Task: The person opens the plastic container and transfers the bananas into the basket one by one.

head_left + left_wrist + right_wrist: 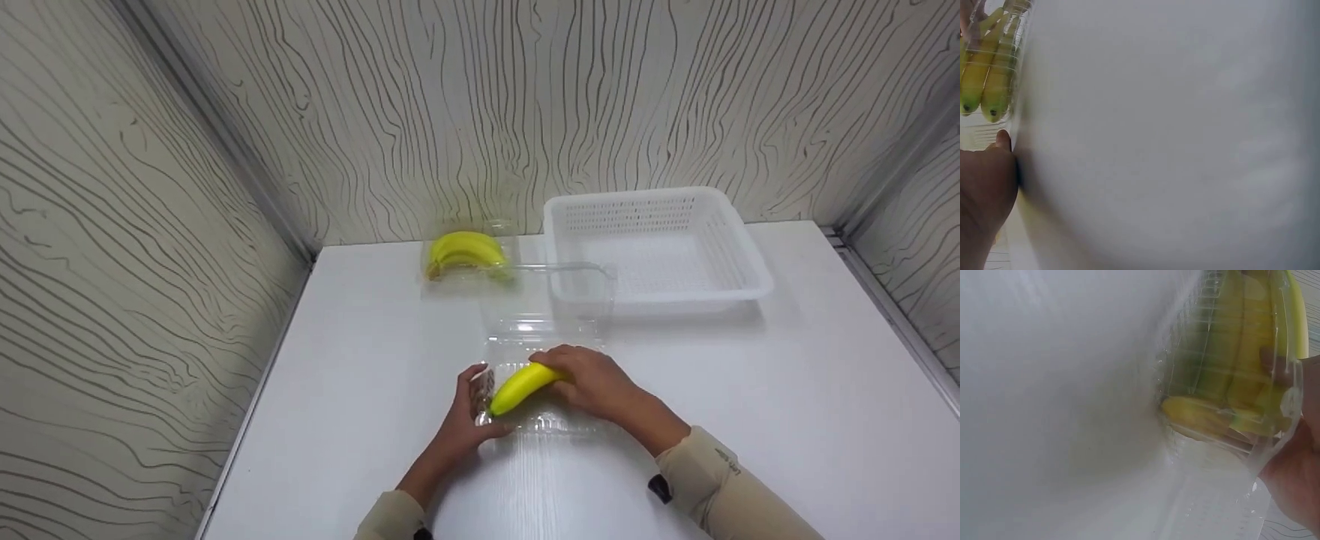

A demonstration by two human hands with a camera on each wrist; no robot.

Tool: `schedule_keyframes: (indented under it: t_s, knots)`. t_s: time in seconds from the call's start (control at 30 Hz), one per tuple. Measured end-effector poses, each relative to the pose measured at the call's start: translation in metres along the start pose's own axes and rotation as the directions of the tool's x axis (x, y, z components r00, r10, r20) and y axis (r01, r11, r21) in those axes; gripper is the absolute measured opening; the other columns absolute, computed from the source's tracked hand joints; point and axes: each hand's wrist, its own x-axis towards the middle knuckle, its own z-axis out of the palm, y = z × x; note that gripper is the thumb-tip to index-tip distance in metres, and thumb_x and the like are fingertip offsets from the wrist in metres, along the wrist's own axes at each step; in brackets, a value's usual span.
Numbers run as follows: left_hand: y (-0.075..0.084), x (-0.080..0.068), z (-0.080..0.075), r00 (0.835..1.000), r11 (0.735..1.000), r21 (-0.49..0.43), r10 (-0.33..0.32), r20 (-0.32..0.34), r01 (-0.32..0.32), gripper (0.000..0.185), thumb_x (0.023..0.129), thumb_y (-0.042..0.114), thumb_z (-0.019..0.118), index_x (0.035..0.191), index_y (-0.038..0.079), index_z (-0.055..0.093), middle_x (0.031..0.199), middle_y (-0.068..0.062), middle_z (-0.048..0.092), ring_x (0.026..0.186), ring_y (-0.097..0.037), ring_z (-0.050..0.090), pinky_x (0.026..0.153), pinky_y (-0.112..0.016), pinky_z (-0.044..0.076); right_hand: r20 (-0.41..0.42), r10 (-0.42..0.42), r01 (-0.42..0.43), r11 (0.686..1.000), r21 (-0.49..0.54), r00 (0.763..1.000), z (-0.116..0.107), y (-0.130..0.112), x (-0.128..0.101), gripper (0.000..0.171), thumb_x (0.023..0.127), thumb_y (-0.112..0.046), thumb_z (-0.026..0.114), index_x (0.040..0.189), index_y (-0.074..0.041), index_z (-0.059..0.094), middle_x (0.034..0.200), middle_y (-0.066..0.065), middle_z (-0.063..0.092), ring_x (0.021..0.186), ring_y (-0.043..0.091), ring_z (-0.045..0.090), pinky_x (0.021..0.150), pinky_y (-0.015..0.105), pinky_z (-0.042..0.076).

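Two hands work at a clear box (541,375) near the front middle of the white table (787,390). Farthest left is the left hand (469,416), with its fingers curled round the box's left end, gripping it; the left wrist view shows the thumb (1002,140) pressed against the ribbed clear wall, with yellow fruit (985,79) seen through the plastic, and most of that view is a blurred white surface. Just right of that hand lies a banana (521,386) in the box, tilted so its blunt tip points down and left toward the left hand and its other end runs up and right. The right hand (596,382) covers that upper end, fingers curled over the banana and holding it; the right wrist view shows yellow fruit (1235,377) through the clear ribbed plastic, with part of the hand at the lower right edge. The box's open lid (544,300) lies flat behind it. Behind, toward the back wall and a little left of the box, a second clear box (469,262) holds a bunch (465,251). Right of that, at the back right of the table, sits a white perforated basket (652,247), well apart from both hands.
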Motion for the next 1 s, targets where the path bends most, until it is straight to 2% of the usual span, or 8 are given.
schedule_keyframes:
  t_s: [0.13,0.4,0.63,1.0]
  knots:
    - [-0.0003,0.001,0.0006,1.0,1.0,0.005,-0.011,-0.003,0.011,0.103,0.083,0.025,0.089,0.161,0.028,0.021,0.176,-0.014,0.031,0.165,-0.038,0.029,0.135,-0.059,0.024,-0.014,0.001,-0.001,1.0,-0.002,1.0,0.0,0.0005,-0.0006,0.044,0.097,-0.017,0.077,0.14,-0.024,0.071,0.133,0.0,0.077,0.124,0.028,0.072,0.106,0.054,0.059]
    - [-0.001,0.0,-0.0008,1.0,1.0,0.0,0.0,-0.008,0.0,0.105,0.082,0.027,0.09,0.162,0.024,0.021,0.175,-0.016,0.032,0.164,-0.04,0.03,0.134,-0.06,0.025,-0.004,0.016,-0.016,1.0,0.012,1.0,0.001,-0.0016,0.0002,0.045,0.097,-0.016,0.076,0.141,-0.024,0.071,0.134,0.002,0.076,0.124,0.029,0.072,0.105,0.055,0.059]
    - [0.0008,-0.0025,-0.0004,1.0,1.0,-0.019,-0.002,0.003,0.002,0.105,0.082,0.021,0.089,0.162,0.023,0.02,0.175,-0.017,0.031,0.165,-0.04,0.028,0.135,-0.06,0.023,-0.001,0.032,-0.032,0.999,0.016,0.999,-0.0011,-0.0051,-0.0015,0.049,0.095,-0.011,0.077,0.142,-0.024,0.07,0.137,0.004,0.075,0.126,0.033,0.07,0.106,0.057,0.058]
    - [0.0004,-0.0011,0.0009,1.0,1.0,-0.026,-0.008,-0.002,0.008,0.103,0.084,0.021,0.088,0.161,0.026,0.022,0.176,-0.016,0.03,0.165,-0.039,0.028,0.135,-0.06,0.022,-0.017,0.037,-0.037,0.999,0.009,0.999,0.0039,-0.0024,-0.0019,0.049,0.096,-0.012,0.077,0.142,-0.025,0.07,0.136,0.002,0.075,0.126,0.03,0.071,0.107,0.055,0.058]
